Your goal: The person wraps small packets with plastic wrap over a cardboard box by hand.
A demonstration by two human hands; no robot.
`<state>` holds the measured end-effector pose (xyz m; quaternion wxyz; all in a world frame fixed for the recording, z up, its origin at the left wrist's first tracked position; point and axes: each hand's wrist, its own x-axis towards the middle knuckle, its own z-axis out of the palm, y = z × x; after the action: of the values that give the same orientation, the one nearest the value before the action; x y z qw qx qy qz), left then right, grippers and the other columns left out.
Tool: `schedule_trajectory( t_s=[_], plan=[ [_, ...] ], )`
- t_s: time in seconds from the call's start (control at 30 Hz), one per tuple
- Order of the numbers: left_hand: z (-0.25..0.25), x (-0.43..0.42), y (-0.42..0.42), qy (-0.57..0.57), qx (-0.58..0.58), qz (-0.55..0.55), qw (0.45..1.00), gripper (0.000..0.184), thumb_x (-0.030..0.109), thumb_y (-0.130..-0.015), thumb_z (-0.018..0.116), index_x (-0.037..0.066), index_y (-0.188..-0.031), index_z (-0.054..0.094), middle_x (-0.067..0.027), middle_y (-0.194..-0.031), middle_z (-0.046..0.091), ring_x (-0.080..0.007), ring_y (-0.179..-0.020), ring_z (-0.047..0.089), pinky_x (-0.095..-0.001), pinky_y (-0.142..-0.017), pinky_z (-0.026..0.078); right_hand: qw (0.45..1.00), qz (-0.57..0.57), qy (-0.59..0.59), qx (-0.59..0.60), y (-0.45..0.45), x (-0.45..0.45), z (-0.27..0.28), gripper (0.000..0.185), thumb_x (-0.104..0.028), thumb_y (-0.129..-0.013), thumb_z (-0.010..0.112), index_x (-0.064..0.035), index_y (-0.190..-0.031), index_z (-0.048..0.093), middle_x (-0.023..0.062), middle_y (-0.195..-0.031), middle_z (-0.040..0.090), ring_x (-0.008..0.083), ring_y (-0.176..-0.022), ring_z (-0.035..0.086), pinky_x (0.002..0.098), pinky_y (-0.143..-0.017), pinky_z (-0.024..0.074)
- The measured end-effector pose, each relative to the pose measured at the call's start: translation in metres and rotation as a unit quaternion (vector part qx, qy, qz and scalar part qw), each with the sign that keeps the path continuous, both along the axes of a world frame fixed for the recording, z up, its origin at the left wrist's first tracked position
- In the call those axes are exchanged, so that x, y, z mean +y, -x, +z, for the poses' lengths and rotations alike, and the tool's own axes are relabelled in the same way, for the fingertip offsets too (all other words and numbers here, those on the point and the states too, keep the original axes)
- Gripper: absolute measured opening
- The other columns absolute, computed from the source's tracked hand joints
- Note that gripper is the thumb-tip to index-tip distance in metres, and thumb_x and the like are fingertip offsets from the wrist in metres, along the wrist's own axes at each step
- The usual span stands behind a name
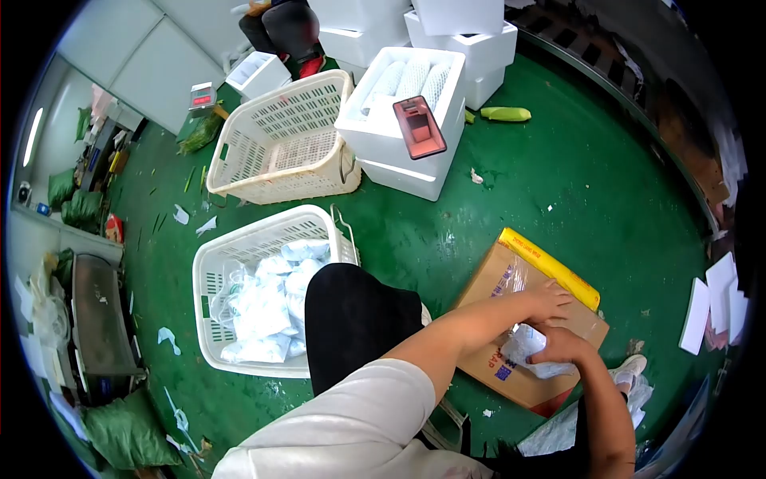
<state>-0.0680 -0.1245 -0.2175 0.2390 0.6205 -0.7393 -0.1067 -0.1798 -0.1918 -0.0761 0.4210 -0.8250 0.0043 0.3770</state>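
Note:
My right hand (562, 348) is closed around a whitish pack in shiny clear plastic (524, 342), held over a cardboard box (487, 361). My left hand (547, 301) rests just beyond it with fingers stretched out over the box, close to a long yellow carton (550, 267) along the box's far edge. Clear film (515, 275) glints on the cardboard beside my left forearm. Left of my knee, a white plastic basket (203, 319) holds several pale, bluish-white packs (263, 307).
Behind the basket stands a second, cream basket (279, 185). Next to it, a white foam box (399, 156) holds net-wrapped items, with a red-framed object (420, 128) at its front. More foam boxes (479, 48) are stacked behind. A seated person's legs (291, 32) show at the back.

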Motion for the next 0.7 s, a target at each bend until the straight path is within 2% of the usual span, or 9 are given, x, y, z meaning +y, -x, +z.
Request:
schedule_trajectory(
  t_s=[0.03,0.07,0.13,0.23,0.27,0.43,0.5,0.63,0.7],
  plan=[
    [-0.009,0.013,0.002,0.101,0.017,-0.013,0.995,0.036,0.042,-0.082,0.065,0.033,-0.117,0.068,-0.0091,-0.138,0.053,-0.0268,-0.133,0.045,-0.0554,-0.107,0.035,0.999,-0.004,-0.003,0.044,0.000,-0.007,-0.012,0.087,-0.037,-0.064,0.079,-0.0042,-0.138,0.047,0.0193,-0.135,0.054,0.0312,-0.124,0.052,0.0360,-0.104,0.0417],
    [-0.026,0.009,0.008,0.035,0.030,-0.033,0.998,0.045,0.048,-0.082,0.062,0.042,-0.126,0.060,-0.0072,-0.152,0.037,-0.0244,-0.145,0.025,-0.0583,-0.115,0.017,0.996,-0.009,-0.008,0.088,0.002,-0.014,-0.026,0.089,-0.039,-0.064,0.079,-0.0041,-0.139,0.047,0.0184,-0.135,0.054,0.0302,-0.123,0.052,0.0353,-0.104,0.0415],
    [-0.033,0.007,0.010,0.066,-0.001,-0.028,0.997,0.043,0.050,-0.083,0.060,0.042,-0.126,0.060,-0.0068,-0.152,0.037,-0.0244,-0.144,0.026,-0.0584,-0.114,0.017,0.975,-0.056,-0.112,0.186,-0.007,-0.011,-0.025,0.093,-0.045,-0.066,0.080,-0.0057,-0.142,0.044,0.0144,-0.136,0.053,0.0259,-0.121,0.052,0.0334,-0.103,0.0414],
    [-0.025,0.009,0.006,0.058,-0.032,-0.039,0.997,0.042,0.053,-0.085,0.057,0.044,-0.126,0.060,-0.0064,-0.154,0.034,-0.0247,-0.144,0.026,-0.0589,-0.115,0.016,0.981,-0.089,-0.068,0.159,0.020,-0.007,-0.073,0.086,-0.041,-0.067,0.082,-0.0057,-0.138,0.049,0.0142,-0.133,0.056,0.0248,-0.120,0.054,0.0335,-0.103,0.0400],
    [-0.016,0.016,0.004,0.053,-0.036,-0.043,0.997,0.042,0.053,-0.086,0.057,0.044,-0.126,0.060,-0.0066,-0.154,0.034,-0.0248,-0.144,0.026,-0.0590,-0.115,0.015,0.933,-0.020,-0.063,0.355,0.010,0.005,-0.062,0.079,-0.049,-0.068,0.080,-0.0056,-0.130,0.058,0.0137,-0.128,0.060,0.0247,-0.120,0.054,0.0333,-0.102,0.0402],
    [-0.003,0.020,0.006,0.049,0.007,-0.033,0.998,0.041,0.043,-0.085,0.061,0.036,-0.125,0.062,-0.0091,-0.155,0.032,-0.0273,-0.143,0.028,-0.0578,-0.115,0.016,0.935,0.090,-0.122,0.320,0.089,0.108,-0.077,0.067,-0.052,-0.074,0.074,-0.0074,-0.123,0.064,0.0121,-0.116,0.066,0.0255,-0.106,0.060,0.0326,-0.095,0.0441],
    [-0.005,0.020,0.006,0.078,-0.010,-0.013,0.997,0.046,0.039,-0.084,0.062,0.032,-0.129,0.059,-0.0113,-0.155,0.031,-0.0279,-0.144,0.027,-0.0564,-0.115,0.017,0.925,-0.020,-0.269,0.268,0.149,0.142,-0.114,0.054,-0.037,-0.079,0.075,-0.0063,-0.123,0.064,0.0105,-0.116,0.067,0.0218,-0.109,0.059,0.0306,-0.096,0.0428],
    [0.010,0.042,0.039,0.035,0.049,0.063,0.996,0.052,0.028,-0.084,0.063,0.023,-0.136,0.053,-0.0156,-0.151,0.035,-0.0294,-0.142,0.029,-0.0559,-0.115,0.017,0.847,-0.290,-0.291,0.338,0.185,0.147,-0.070,0.050,-0.025,-0.082,0.074,-0.0004,-0.123,0.061,0.0076,-0.116,0.066,0.0184,-0.107,0.059,0.0302,-0.096,0.0436],
    [0.045,0.063,0.060,0.060,0.240,0.198,0.948,0.053,0.019,-0.086,0.062,0.013,-0.137,0.049,-0.0197,-0.145,0.042,-0.0344,-0.137,0.037,-0.0479,-0.114,0.026,0.811,-0.379,-0.315,0.316,0.192,0.131,-0.063,0.048,-0.021,-0.082,0.074,-0.0008,-0.123,0.061,0.0072,-0.116,0.066,0.0176,-0.105,0.061,0.0303,-0.095,0.0446]
  ],
)
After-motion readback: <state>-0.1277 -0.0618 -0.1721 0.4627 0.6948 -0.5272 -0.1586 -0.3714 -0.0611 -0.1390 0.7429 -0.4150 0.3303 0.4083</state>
